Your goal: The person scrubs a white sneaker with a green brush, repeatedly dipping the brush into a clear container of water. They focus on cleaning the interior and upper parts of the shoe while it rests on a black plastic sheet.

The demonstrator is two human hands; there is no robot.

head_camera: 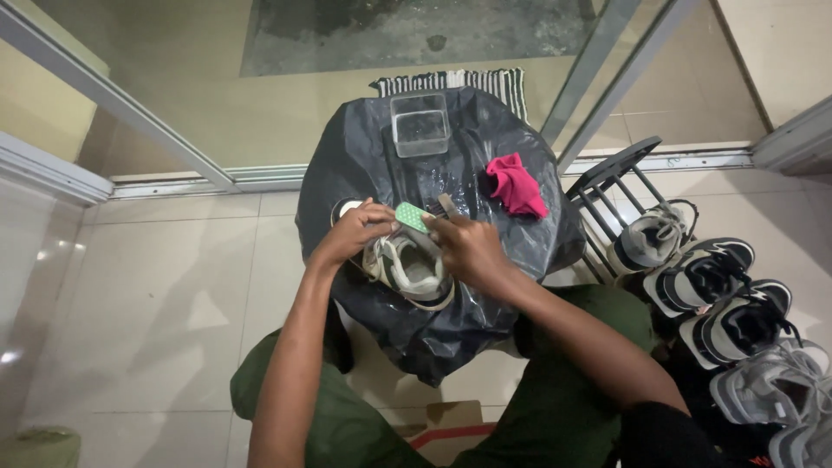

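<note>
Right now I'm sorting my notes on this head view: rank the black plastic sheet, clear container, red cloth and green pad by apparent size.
Largest to smallest:
1. black plastic sheet
2. clear container and red cloth, which look about alike, so unranked
3. green pad, partly hidden by the fingers

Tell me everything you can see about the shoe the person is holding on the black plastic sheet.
The shoe is a pale, cream-and-grey sneaker with a thick light sole, seen from above with its opening facing up. It rests on the black plastic sheet in front of the person. The left hand grips its far end, and the right hand sits at its right side. A small green patterned item is held just above it.
</note>
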